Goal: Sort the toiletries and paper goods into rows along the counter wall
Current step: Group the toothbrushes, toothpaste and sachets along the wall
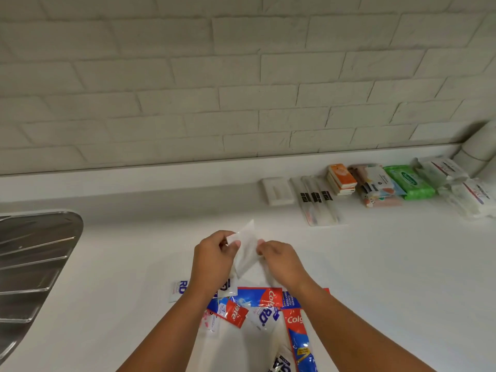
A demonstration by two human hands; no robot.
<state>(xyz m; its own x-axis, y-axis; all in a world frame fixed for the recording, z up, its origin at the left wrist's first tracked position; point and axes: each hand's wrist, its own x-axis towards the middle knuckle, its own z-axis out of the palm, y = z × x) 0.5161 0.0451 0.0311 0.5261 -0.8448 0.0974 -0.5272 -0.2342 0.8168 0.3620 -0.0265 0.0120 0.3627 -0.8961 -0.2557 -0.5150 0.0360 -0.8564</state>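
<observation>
Grip pinched on a thin clear packet [246, 244], left hand [214, 256] and right hand [280, 260] at opposite edges, held over the surface [120, 251], well apart from the sorted row [375, 183] along the wall. Could slip, being flimsy film lightly pinched, and drop among the loose sachets [236, 312] below.

Worktop [375, 264] smooth matt white; wall tiles [214, 76] off-white, faintly rough; sink drainer [32, 259] brushed ridged metal; sachets [236, 312] and toothpaste packs [298, 342] glossy printed plastic film; held packet [247, 251] translucent, thin plastic; green wipes pack [408, 181] soft glossy wrap.
</observation>
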